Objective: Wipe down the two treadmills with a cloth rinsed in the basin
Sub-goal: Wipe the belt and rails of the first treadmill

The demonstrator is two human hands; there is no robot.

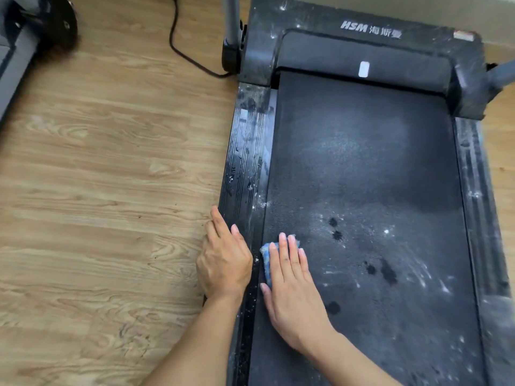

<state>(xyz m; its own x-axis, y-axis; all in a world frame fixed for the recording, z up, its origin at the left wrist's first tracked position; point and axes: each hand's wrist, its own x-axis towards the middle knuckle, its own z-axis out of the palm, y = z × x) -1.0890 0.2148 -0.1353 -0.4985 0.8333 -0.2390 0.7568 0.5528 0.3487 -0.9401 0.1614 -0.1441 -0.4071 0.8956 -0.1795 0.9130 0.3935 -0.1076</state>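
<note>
Right hand [292, 288], grip released, presses a crumpled blue cloth [266, 256] flat on the dusty, white-flecked treadmill [362, 162] belt's left edge. Beside it the left hand [223, 263] rests loosely on the side rail [245, 151].

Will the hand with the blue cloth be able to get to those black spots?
Probably yes. The right hand lies flat on the blue cloth on the belt, and the black spots sit close beside it with only bare belt between.

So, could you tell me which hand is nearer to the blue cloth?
Right. The right hand presses flat on the cloth; the left hand rests on the side rail beside it.
</note>
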